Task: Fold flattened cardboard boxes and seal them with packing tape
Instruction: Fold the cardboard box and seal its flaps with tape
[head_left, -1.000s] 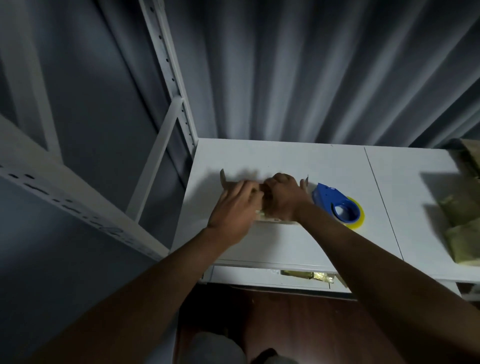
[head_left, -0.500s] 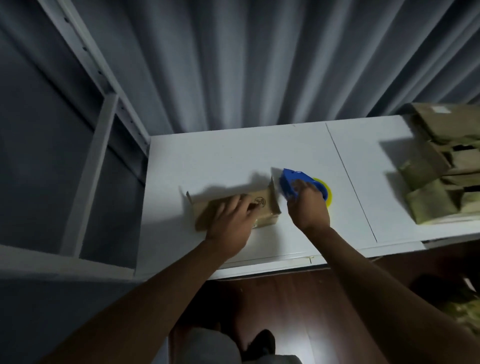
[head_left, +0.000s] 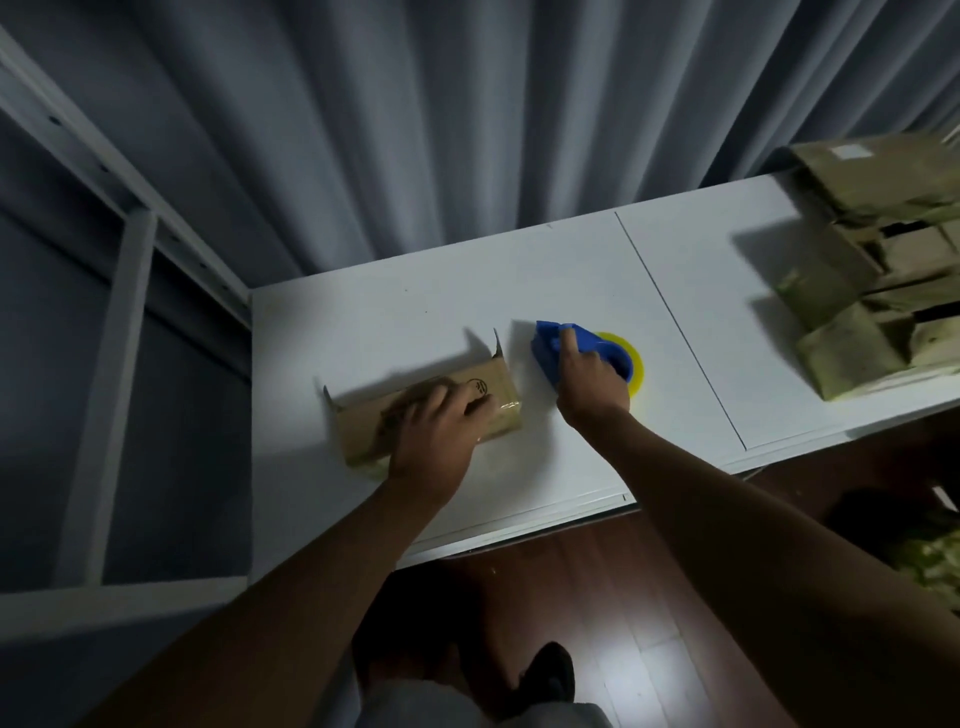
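A small brown cardboard box (head_left: 363, 426) lies on the white table (head_left: 571, 270), its end flaps standing up at left and right. My left hand (head_left: 436, 431) presses flat on top of the box, fingers spread over its folded flaps. Just right of the box sits a blue tape dispenser (head_left: 550, 348) with a yellow roll of packing tape (head_left: 635, 364). My right hand (head_left: 589, 382) grips the dispenser from above, fingers curled round its body.
A pile of cardboard boxes (head_left: 872, 270) fills the table's right end. A white metal shelf frame (head_left: 130, 291) stands to the left. Grey curtains (head_left: 467, 114) hang behind the table. Dark wooden floor (head_left: 571, 597) lies below its front edge.
My right hand left the box and took hold of the tape dispenser. My left hand stayed pressing on the box. The camera view swung to the right, showing the box pile.
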